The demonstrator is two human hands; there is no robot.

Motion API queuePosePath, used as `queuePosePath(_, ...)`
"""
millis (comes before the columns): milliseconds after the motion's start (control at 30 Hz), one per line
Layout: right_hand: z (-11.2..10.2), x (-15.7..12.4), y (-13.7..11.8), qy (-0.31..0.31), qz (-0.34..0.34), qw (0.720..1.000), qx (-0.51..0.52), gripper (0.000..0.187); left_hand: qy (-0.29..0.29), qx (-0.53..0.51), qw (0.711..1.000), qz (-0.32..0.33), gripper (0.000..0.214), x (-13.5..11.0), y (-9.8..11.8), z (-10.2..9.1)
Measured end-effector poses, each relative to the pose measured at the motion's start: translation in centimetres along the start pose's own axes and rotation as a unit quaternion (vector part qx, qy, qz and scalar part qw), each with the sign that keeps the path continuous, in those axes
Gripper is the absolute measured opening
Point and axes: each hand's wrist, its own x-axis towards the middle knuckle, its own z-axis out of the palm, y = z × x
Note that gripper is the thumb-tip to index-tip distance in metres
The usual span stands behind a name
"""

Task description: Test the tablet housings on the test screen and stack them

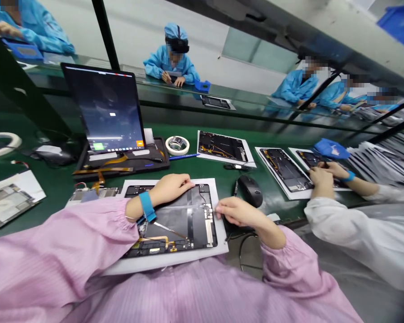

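Observation:
An opened tablet (pixel 175 220) lies inner side up on a white sheet (pixel 218 215) in front of me, showing dark panels, flex cables and a small board. My left hand (pixel 171 187), with a blue wrist strap (pixel 147 206), rests curled on the tablet's upper middle. My right hand (pixel 237 211) sits at the tablet's right edge, its fingers pinched together beside the connector strip; what they hold is too small to make out. Both sleeves are pink.
A black mouse (pixel 250 189) lies right of the tablet. Behind stand a lit upright tablet (pixel 104 110) on a black tray (pixel 155 161), a tape roll (pixel 177 145) and more opened tablets (pixel 222 147). A co-worker's hands (pixel 325 172) work at the right.

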Motion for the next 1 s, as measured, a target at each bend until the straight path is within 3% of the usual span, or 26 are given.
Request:
queuePosePath(67, -1.1, -1.3, 0.0, 0.098, -0.042, 0.989, 0.103, 0.035, -0.001, -0.001, 1.0, -0.005, 0.036, -0.1, 0.2, -0.1)
queuePosePath(133, -1.4, -2.8, -0.2, 0.232, -0.133, 0.94, 0.211, 0.038, -0.002, -0.001, 1.0, -0.01, 0.036, -0.1, 0.3, -0.1)
queuePosePath(200, -0.9, -3.9, -0.4, 0.29, -0.202, 0.899, 0.261, 0.042, -0.005, 0.002, 1.0, -0.016, 0.035, -0.1, 0.4, -0.2)
queuePosePath(267, 0.1, -4.3, -0.4, 0.262, -0.219, 0.914, 0.22, 0.04, -0.01, 0.007, 1.0, -0.02, 0.036, -0.1, 0.5, -0.3)
queuePosePath(367, 1.9, -3.4, 0.2, 0.216, -0.192, 0.956, 0.052, 0.023, -0.016, 0.011, 1.0, -0.02, 0.036, -0.1, 0.5, -0.3)
queuePosePath(467, 3.0, -1.9, 1.2, 0.216, -0.167, 0.961, -0.051, 0.015, -0.017, 0.012, 1.0, -0.019, 0.036, -0.1, 0.5, -0.3)
queuePosePath(700, 3.3, -0.3, 2.5, 0.196, -0.165, 0.966, 0.046, 0.018, -0.015, 0.012, 1.0, -0.021, 0.037, -0.2, 0.6, -0.4)
queuePosePath(800, 3.7, -0.6, 2.2, 0.209, -0.156, 0.965, -0.023, 0.021, -0.015, 0.01, 1.0, -0.02, 0.037, -0.1, 0.6, -0.4)
queuePosePath(867, 4.3, -0.9, 1.9, 0.23, -0.143, 0.951, -0.146, 0.026, -0.015, 0.009, 1.0, -0.018, 0.037, -0.1, 0.6, -0.4)
queuePosePath(1000, 6.0, -1.5, 1.4, 0.276, -0.158, 0.867, -0.384, 0.04, -0.013, 0.007, 1.0, -0.018, 0.037, -0.1, 0.5, -0.3)
